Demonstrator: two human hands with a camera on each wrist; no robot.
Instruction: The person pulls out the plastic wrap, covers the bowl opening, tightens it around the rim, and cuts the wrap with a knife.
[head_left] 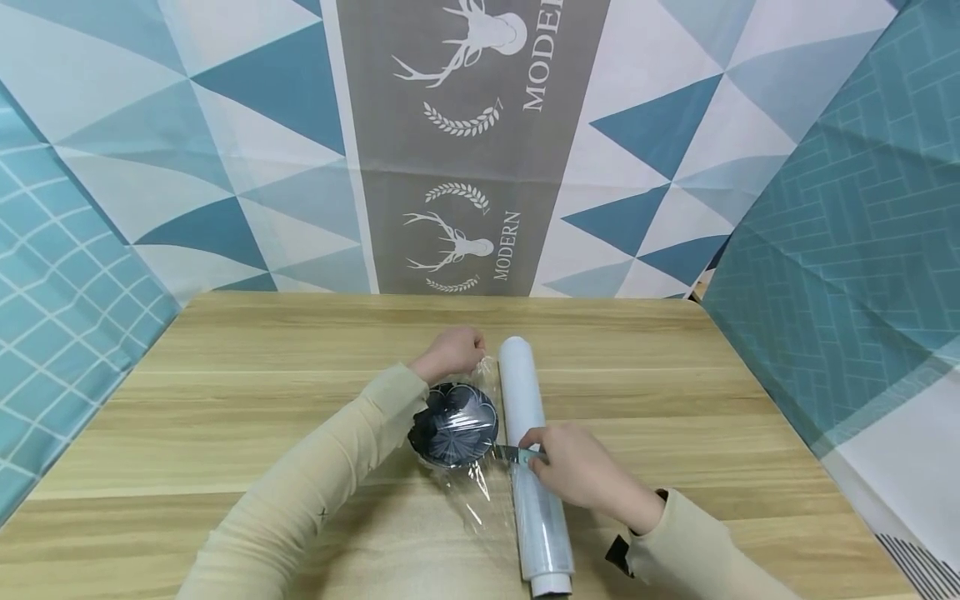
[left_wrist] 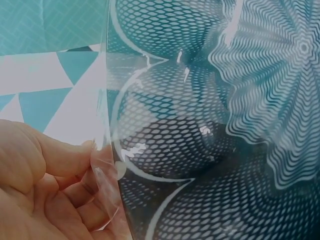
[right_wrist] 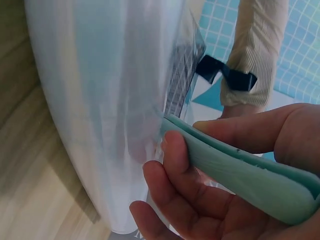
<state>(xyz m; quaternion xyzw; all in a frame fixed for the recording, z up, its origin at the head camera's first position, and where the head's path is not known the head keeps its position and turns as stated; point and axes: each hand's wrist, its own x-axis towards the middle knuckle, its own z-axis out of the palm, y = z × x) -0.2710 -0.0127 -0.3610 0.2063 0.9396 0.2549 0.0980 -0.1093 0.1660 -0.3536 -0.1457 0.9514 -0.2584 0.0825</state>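
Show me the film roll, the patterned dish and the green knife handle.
Film roll (head_left: pixel 542 502): head view, on its nearer half.
Patterned dish (head_left: pixel 457 429): head view, near its middle.
Green knife handle (right_wrist: pixel 245 181): right wrist view, on its broad side.

In the left wrist view, the patterned dish (left_wrist: pixel 220 125) is cut off by the edge at three o'clock and the left hand (left_wrist: pixel 45 185) at eight. In the right wrist view, the film roll (right_wrist: pixel 105 110) is cropped at twelve o'clock and the green handle (right_wrist: pixel 250 182) at four.
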